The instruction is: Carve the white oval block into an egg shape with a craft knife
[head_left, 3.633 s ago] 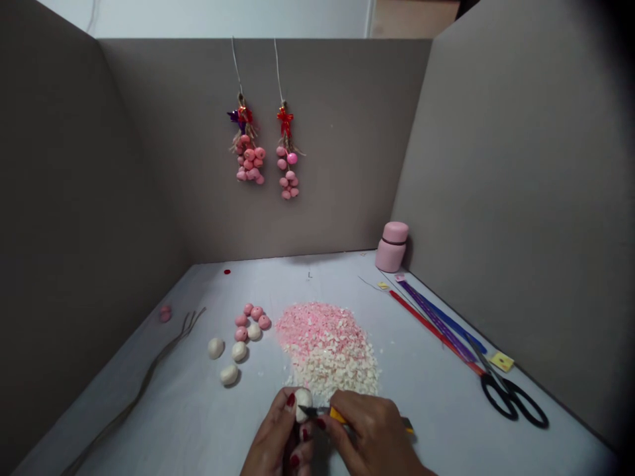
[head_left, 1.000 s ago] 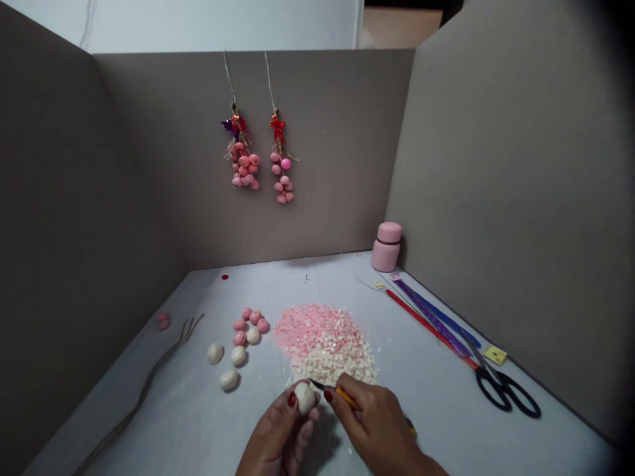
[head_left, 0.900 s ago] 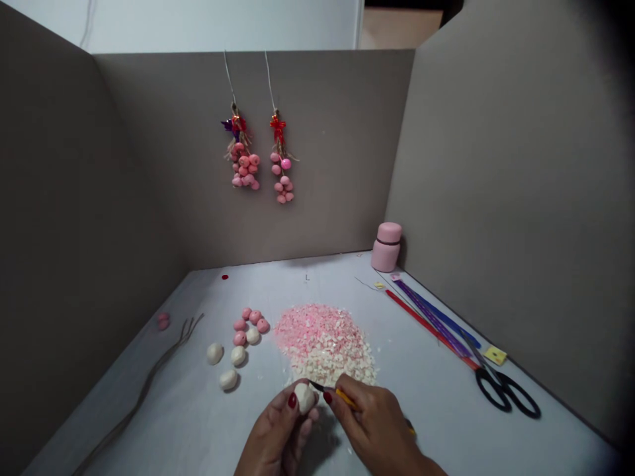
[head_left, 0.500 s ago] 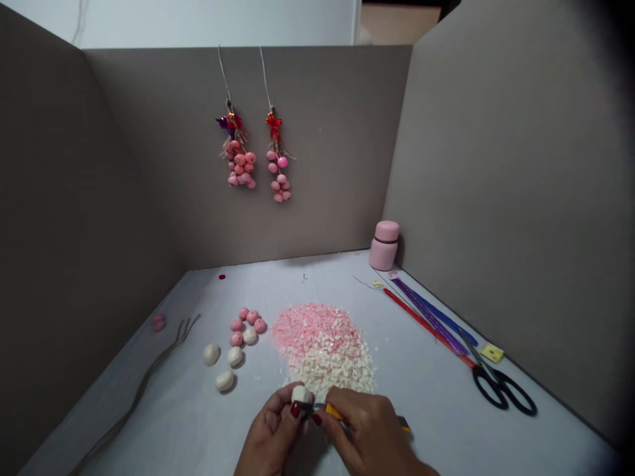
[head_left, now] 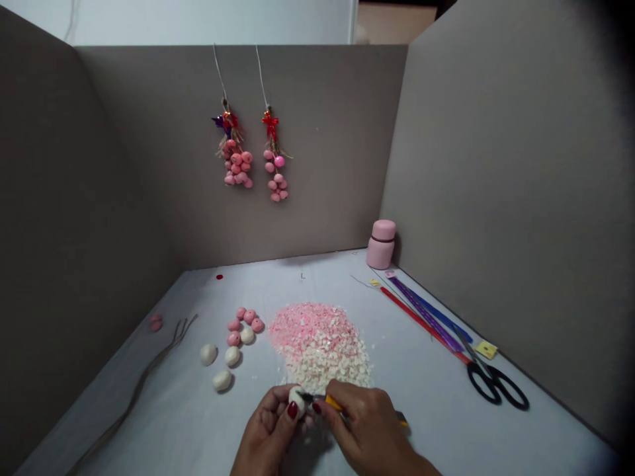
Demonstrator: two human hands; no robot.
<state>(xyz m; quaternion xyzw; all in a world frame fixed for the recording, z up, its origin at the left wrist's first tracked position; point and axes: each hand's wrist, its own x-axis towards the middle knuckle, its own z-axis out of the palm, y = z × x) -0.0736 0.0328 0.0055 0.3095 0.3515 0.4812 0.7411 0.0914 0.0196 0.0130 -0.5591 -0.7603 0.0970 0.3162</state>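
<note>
My left hand [head_left: 270,433] pinches a small white ball [head_left: 296,398] between thumb and fingers at the near edge of the table. My right hand [head_left: 370,430] grips a yellow-handled craft knife [head_left: 333,403], its dark blade touching the ball's right side. Just beyond both hands lies a heap of pink and white shavings [head_left: 320,340]. Left of the heap lie three white balls [head_left: 223,357] and several pink balls [head_left: 244,320].
Two strings of pink balls [head_left: 254,155] hang on the grey back wall. A pink jar [head_left: 381,244] stands at the back right. Coloured strips [head_left: 426,317] and black scissors [head_left: 493,382] lie along the right wall. Raffia strands [head_left: 143,377] lie at the left.
The knife blade lifted off the ball about a second ago and has come back against its right side. Both hands stay at the near edge; the view shifted slightly left.
</note>
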